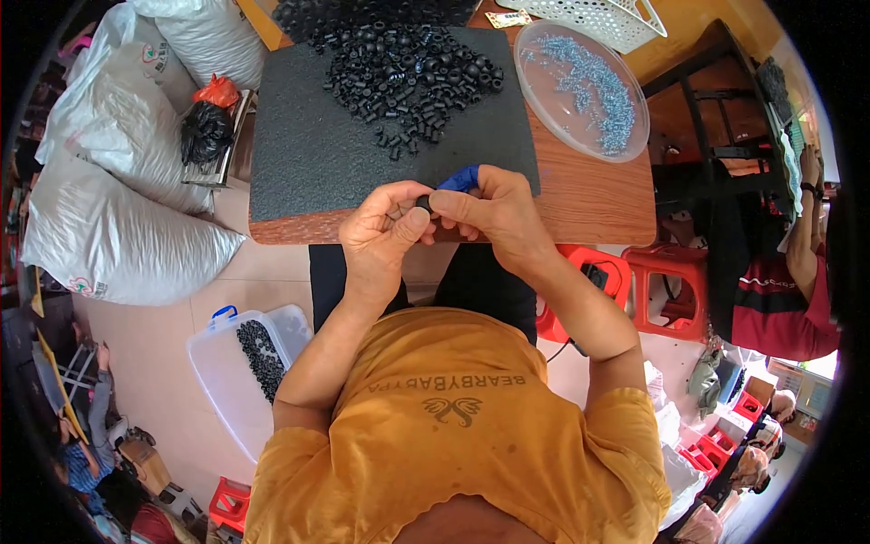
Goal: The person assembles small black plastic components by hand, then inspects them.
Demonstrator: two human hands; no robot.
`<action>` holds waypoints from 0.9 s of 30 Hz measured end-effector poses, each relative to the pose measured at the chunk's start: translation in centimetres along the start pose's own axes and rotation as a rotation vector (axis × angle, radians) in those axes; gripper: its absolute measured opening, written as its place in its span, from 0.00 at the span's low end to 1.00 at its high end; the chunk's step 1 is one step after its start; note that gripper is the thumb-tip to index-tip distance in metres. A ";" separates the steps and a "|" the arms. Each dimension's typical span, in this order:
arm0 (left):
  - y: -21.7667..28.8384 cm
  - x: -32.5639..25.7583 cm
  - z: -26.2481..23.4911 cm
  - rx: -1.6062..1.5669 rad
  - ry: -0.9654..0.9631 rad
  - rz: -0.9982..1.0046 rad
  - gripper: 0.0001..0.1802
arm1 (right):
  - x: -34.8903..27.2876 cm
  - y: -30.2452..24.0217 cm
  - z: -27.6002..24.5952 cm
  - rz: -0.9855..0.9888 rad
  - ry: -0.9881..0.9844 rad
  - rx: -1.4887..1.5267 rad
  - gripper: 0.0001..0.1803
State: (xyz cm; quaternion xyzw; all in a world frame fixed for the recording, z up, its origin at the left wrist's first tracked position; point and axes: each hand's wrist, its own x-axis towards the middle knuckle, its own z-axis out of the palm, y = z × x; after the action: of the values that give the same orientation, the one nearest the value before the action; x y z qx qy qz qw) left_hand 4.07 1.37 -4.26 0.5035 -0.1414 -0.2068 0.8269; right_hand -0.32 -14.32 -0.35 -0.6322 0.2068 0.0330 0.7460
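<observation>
Both of my hands meet over the near edge of the table, close to a small black cylindrical part (pixel 423 204). My left hand (pixel 384 228) pinches it between thumb and fingertips. From the other side, my right hand (pixel 497 216) presses on the same part with its thumb. A blue cover (pixel 460 179) wraps one finger of that hand. The fingers hide most of the part. Beyond the hands, a black textured mat (pixel 304 150) carries a heap of similar black parts (pixel 408 77).
Right of the mat, a round clear tray (pixel 546 113) holds small bluish pieces, with a white perforated basket (pixel 594 20) behind it. Full white sacks (pixel 136 227) stand at left. On the floor lies a clear box (pixel 217 363) with black pieces. Red stools (pixel 666 290) stand at right.
</observation>
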 end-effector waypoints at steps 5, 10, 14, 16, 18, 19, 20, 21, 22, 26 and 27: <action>0.1 -0.3 -1.3 -0.026 0.053 0.011 0.12 | 1.7 1.1 0.6 -0.395 0.175 -0.317 0.13; 0.8 -0.5 -2.8 -0.065 0.156 0.062 0.12 | 5.2 2.2 2.8 -1.084 0.326 -0.952 0.11; 1.3 -0.6 -3.4 -0.053 0.201 0.086 0.12 | 7.1 2.8 4.4 -1.267 0.323 -1.238 0.10; 1.4 -0.6 -3.5 -0.040 0.210 0.087 0.12 | 7.4 3.0 4.8 -1.256 0.319 -1.311 0.09; 1.4 -0.6 -3.6 -0.050 0.209 0.080 0.12 | 7.5 3.0 4.9 -1.241 0.306 -1.329 0.08; 1.4 -0.5 -3.6 -0.048 0.221 0.068 0.11 | 7.4 2.9 4.8 -1.230 0.296 -1.309 0.08; 1.4 -0.5 -3.6 -0.052 0.214 0.070 0.11 | 7.3 2.8 4.8 -1.220 0.288 -1.288 0.08; 1.5 -0.5 -3.6 -0.050 0.214 0.066 0.11 | 7.1 2.6 4.8 -1.193 0.293 -1.200 0.07; 1.5 -0.4 -3.5 -0.045 0.217 0.052 0.11 | 6.8 2.4 4.7 -1.165 0.297 -1.111 0.07; 1.8 0.1 -2.6 -0.086 0.223 -0.008 0.11 | 3.9 1.5 3.7 -0.856 0.230 -0.591 0.06; 1.9 0.3 -2.2 -0.108 0.221 -0.035 0.11 | 3.3 1.3 3.7 -0.865 0.243 -0.516 0.07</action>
State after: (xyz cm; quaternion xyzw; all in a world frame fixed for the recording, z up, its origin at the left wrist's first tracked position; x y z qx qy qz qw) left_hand 5.69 3.67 -3.59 0.4804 -0.0292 -0.1718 0.8596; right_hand 3.29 -11.23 -2.33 -0.8226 -0.0032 -0.3022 0.4817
